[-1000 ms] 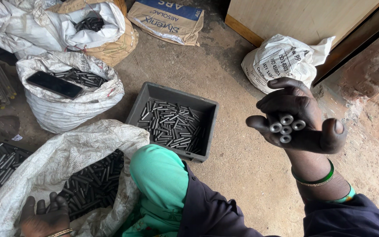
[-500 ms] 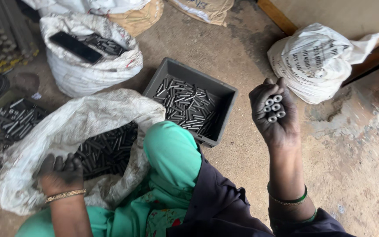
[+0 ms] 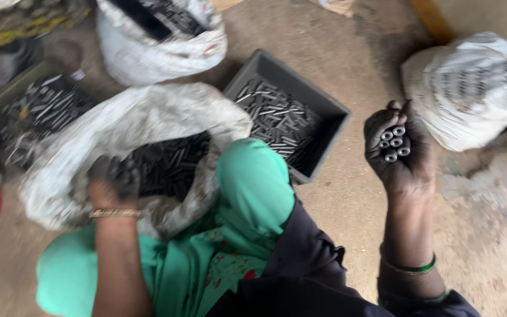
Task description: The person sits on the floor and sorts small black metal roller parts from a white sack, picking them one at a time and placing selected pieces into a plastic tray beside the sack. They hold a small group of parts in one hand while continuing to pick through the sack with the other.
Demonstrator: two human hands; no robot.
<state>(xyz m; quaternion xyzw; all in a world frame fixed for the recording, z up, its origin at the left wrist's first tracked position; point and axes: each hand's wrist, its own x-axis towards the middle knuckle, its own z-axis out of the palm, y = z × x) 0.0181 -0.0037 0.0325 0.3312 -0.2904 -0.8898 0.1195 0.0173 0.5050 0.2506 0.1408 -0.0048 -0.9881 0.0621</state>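
Head view, looking down at my lap. My right hand (image 3: 399, 154) is raised, fingers curled tight round a small bundle of metal tubes (image 3: 394, 142). Their open ends face the camera, so their long axis runs roughly along my line of sight. The grey plastic tray (image 3: 324, 105), holding a layer of similar tubes, lies on the floor just left of this hand and beyond my green-clad knee (image 3: 253, 182); the right hand is clearly the nearer one to it, opposite the tray's right-hand corner. My left hand (image 3: 112, 179) is down in the mouth of the open white sack (image 3: 118, 117) on my left, fingers bent among the dark tubes (image 3: 174, 164) inside; motion blur hides whether it grips any. A tied white sack (image 3: 470, 88) sits at far right.
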